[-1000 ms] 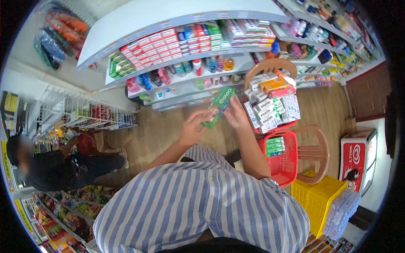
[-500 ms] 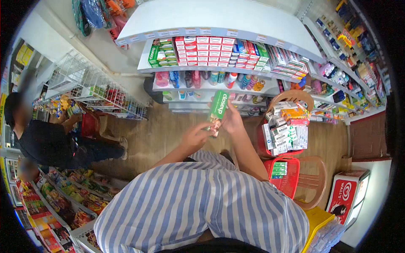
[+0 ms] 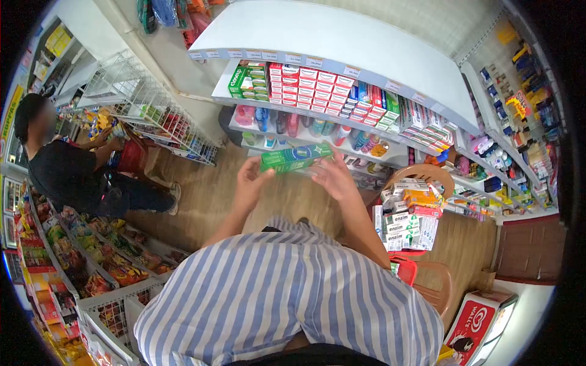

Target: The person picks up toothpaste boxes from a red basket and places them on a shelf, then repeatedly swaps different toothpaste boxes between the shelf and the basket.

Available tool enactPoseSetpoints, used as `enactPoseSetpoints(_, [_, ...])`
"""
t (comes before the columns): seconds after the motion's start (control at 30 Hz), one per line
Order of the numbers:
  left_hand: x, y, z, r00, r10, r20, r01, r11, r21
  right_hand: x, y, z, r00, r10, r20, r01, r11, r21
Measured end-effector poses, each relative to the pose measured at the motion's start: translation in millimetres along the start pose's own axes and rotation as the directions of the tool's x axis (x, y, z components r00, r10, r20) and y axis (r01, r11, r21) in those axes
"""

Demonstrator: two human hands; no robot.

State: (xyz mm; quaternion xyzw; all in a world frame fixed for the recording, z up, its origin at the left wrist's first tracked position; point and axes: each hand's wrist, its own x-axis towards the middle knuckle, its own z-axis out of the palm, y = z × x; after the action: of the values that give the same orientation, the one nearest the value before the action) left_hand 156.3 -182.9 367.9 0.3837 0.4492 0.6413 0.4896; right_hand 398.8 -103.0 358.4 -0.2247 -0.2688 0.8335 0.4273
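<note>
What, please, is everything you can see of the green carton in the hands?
The green carton is long and boxy, apparently cardboard, with a blue emblem, a white star-like mark toward the right and lettering too small to read. It is held in mid-air before the white shelving, lengthwise across the view, slightly tilted. The left hand grips its left end; the right hand touches its right end. Between them, no opening shows.

Both forearms reach forward, hands apart; left hand (image 3: 251, 180) curled in a grip, right hand (image 3: 336, 178) with fingers bent.
</note>
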Motion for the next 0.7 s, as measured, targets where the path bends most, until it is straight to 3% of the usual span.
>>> enactPoseSetpoints(0.07, [11, 8, 1, 1.0, 0.003, -0.004, -0.003, 1.0, -0.017, -1, -7, 2, 1.0, 0.024, -0.011, -0.024, 1.0, -0.009])
enactPoseSetpoints(0.13, [20, 19, 2, 0.988, -0.151, -0.021, 0.145, 0.971, -0.191, 1, -9, -3, 0.997, 0.076, -0.028, -0.078, 0.993, -0.094])
enactPoseSetpoints(0.27, [34, 46, 24, 0.964, -0.172, -0.202, 0.134, 0.973, -0.188, -5, -21, 18, 0.973, 0.232, 0.023, -0.213, 0.927, -0.309])
enactPoseSetpoints(0.37, [49, 33, 14, 0.961, -0.174, -0.216, 0.154, 0.982, -0.108, -11, -17, 28, 0.953, 0.302, 0.034, -0.247, 0.835, -0.492])
enactPoseSetpoints(0.47, [54, 35, 25, 0.947, -0.193, -0.258, 0.177, 0.981, -0.082, -22, -13, 37, 0.946, 0.312, 0.085, -0.22, 0.814, -0.538])
enactPoseSetpoints(0.53, [56, 37, 29, 0.958, -0.174, -0.226, 0.19, 0.98, 0.051, -23, -11, 39, 0.926, 0.372, 0.06, -0.278, 0.782, -0.558])
enactPoseSetpoints(0.7, [65, 34, 36, 0.966, -0.172, -0.194, 0.184, 0.982, 0.045, -19, 0, 39, 0.886, 0.447, 0.122, -0.304, 0.761, -0.574])
